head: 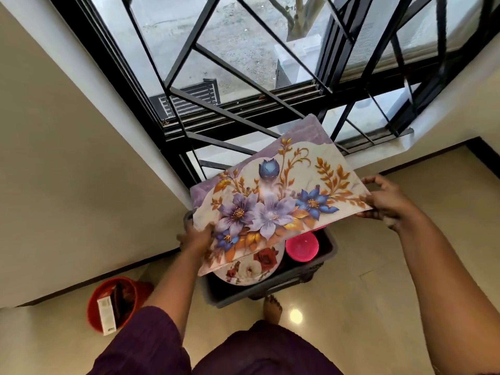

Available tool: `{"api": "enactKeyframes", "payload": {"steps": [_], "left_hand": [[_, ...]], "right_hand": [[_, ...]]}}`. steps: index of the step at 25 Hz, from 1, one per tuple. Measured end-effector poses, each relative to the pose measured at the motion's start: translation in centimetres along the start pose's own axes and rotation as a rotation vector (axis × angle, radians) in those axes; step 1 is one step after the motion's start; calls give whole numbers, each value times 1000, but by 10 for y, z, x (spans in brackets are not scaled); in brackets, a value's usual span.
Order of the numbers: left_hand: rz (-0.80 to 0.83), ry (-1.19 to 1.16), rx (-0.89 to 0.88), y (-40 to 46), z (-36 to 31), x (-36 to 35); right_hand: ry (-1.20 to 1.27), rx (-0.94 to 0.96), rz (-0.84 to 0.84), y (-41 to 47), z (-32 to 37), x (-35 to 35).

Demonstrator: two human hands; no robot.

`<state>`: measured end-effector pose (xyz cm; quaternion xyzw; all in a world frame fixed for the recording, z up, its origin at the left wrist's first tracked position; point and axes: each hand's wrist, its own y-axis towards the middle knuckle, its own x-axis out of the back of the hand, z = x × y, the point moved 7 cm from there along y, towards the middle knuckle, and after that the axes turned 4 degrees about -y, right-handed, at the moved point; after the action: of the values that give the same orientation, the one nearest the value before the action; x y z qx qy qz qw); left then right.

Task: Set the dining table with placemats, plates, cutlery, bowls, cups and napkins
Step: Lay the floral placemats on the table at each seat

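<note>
Item one: the floral placemat (pixel 276 196), which we hold up in the air above the grey crate (pixel 270 290), in front of the barred window (pixel 243 77) and well clear of the floor. Our left hand (pixel 196 236) grips its near-left corner, thumb on top and fingers curled beneath. Our right hand (pixel 387 201) pinches the right end, fingers bent round the edge. We judge the placemat light, thin and fairly stiff, since it keeps a flat plane between two holds with only a slight sag. Its printed face looks smooth, perhaps slippery, so the two opposite edges seem the best places to take it. We cannot tell whether it is one sheet or several stacked.

Item two: the grey crate, standing on the tiled floor by the wall. In it we see a rose-patterned plate (pixel 251 266), partly hidden under the placemat, and a pink bowl (pixel 301 246) beside it. The rest of its contents are covered.

Item three: a red bucket (pixel 113 301) on the floor to our left, holding a white carton (pixel 106 315) and something dark we cannot identify
</note>
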<state>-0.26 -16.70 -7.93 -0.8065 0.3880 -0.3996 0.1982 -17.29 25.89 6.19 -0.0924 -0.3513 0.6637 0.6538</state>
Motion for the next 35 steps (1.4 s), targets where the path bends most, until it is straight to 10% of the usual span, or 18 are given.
{"api": "enactKeyframes", "payload": {"steps": [4, 11, 23, 35], "left_hand": [[402, -494, 37, -16, -34, -4], [700, -485, -355, -54, -94, -20], [1240, -159, -608, -196, -118, -112], [1847, 216, -446, -419, 71, -153]], "right_hand": [[70, -26, 35, -16, -11, 29], [254, -94, -32, -91, -73, 89], [702, 33, -815, -349, -213, 119], [1397, 51, -1491, -616, -377, -65]]}}
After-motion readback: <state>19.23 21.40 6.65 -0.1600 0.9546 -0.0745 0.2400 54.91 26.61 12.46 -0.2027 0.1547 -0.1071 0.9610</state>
